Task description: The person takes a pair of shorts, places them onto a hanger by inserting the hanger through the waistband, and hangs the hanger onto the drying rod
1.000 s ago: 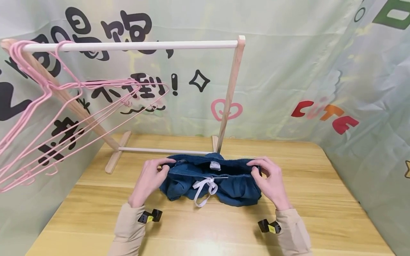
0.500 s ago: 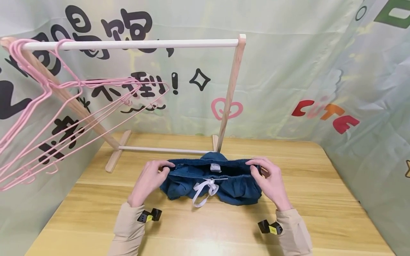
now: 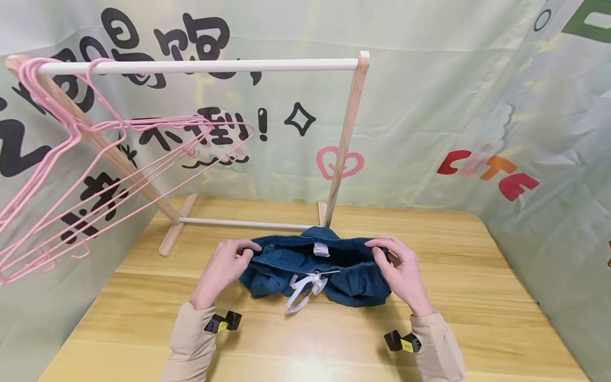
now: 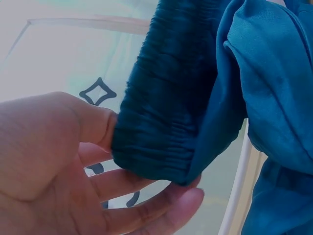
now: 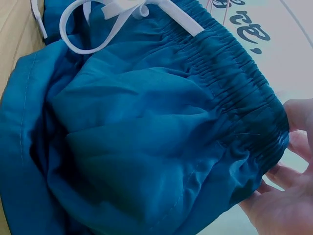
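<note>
Dark blue drawstring shorts are held with the waist spread wide and the opening facing up, low over the table. My left hand pinches the left end of the elastic waistband, thumb on one side and fingers curled on the other. At the right end, my right hand grips the band the same way. A white drawstring bow hangs at the front, and a white label shows inside the back. Below the band the cloth hangs bunched in folds.
Behind the shorts stands a wooden rack with a white rail. Several pink hangers hang at its left end and reach out over the table's left side. A printed cloth backdrop rises behind and beside the wooden table.
The head view has swung slightly left. Both hands keep their hold on the waistband, and the shorts have barely moved.
</note>
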`<state>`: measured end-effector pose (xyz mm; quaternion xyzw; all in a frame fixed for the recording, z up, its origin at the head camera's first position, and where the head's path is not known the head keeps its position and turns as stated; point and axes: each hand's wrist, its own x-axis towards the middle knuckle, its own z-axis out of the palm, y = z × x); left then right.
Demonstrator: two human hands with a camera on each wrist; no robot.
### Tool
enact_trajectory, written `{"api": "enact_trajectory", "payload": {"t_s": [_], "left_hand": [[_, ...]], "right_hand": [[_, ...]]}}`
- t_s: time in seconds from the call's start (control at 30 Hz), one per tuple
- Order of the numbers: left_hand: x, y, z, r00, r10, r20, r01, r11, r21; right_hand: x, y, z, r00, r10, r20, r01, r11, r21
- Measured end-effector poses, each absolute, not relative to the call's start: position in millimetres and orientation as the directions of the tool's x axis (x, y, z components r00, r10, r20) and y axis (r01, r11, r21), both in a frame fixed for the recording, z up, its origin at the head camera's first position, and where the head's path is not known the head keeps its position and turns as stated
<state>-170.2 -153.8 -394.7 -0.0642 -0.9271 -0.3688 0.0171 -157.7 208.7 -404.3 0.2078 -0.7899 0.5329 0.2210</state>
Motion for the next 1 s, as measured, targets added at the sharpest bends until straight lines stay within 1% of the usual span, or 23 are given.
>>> {"api": "enact_trajectory", "payload": {"t_s": [0.13,0.17,0.23,0.3,0.33,0.4,0.47,0.5,0.57,0.63,0.73,0.8,0.9,1.0], "left_hand": [[-170.8,-153.8,-394.2,-0.989,0.116,0.087,0.144,0.718,0.681],[-170.8,-153.9,-393.8,-0.988,0.111,0.11,0.156,0.716,0.68],[-169.8,-154.8,-391.2,-0.978,0.088,0.191,0.197,0.709,0.678],[-168.7,-156.9,-385.5,-0.94,0.045,0.339,0.27,0.704,0.656],[-168.6,-158.8,-381.4,-0.906,0.018,0.422,0.313,0.699,0.643],[-169.3,-164.8,-369.9,-0.798,-0.042,0.601,0.404,0.701,0.587],[-170.1,-173.0,-354.9,-0.666,-0.115,0.737,0.46,0.715,0.527],[-170.2,-178.1,-347.2,-0.604,-0.149,0.783,0.474,0.722,0.503],[-169.5,-189.3,-331.0,-0.488,-0.218,0.845,0.479,0.742,0.468],[-166.8,-200.5,-317.1,-0.401,-0.278,0.873,0.457,0.765,0.454],[-161.6,-215.6,-302.5,-0.304,-0.338,0.89,0.403,0.801,0.442],[-157.8,-223.3,-296.4,-0.27,-0.358,0.894,0.357,0.825,0.438],[-154.1,-232.6,-291.0,-0.252,-0.374,0.892,0.288,0.851,0.438],[-153.0,-243.3,-289.6,-0.281,-0.378,0.882,0.218,0.87,0.443]], "right_hand": [[-157.5,206.7,-403.3,-0.81,-0.099,0.578,-0.575,0.328,-0.749],[-157.5,206.0,-403.0,-0.807,-0.108,0.581,-0.581,0.323,-0.747],[-157.5,204.6,-402.5,-0.798,-0.13,0.588,-0.595,0.319,-0.737],[-157.5,203.5,-402.3,-0.793,-0.145,0.591,-0.603,0.315,-0.733],[-157.5,203.2,-402.5,-0.791,-0.15,0.593,-0.607,0.314,-0.73],[-157.5,203.2,-402.7,-0.79,-0.153,0.594,-0.609,0.308,-0.731],[-157.4,203.6,-403.2,-0.793,-0.15,0.59,-0.605,0.297,-0.738],[-157.3,204.0,-403.3,-0.794,-0.149,0.589,-0.605,0.294,-0.74],[-157.2,204.6,-403.5,-0.796,-0.147,0.587,-0.602,0.291,-0.744],[-157.1,205.0,-403.6,-0.797,-0.147,0.586,-0.601,0.292,-0.744],[-157.5,205.5,-403.8,-0.791,-0.146,0.594,-0.608,0.293,-0.738],[-157.7,205.9,-403.8,-0.788,-0.148,0.598,-0.612,0.293,-0.735],[-157.6,206.8,-403.9,-0.789,-0.146,0.597,-0.611,0.294,-0.735],[-157.1,207.9,-404.1,-0.797,-0.142,0.587,-0.6,0.298,-0.743]]}}
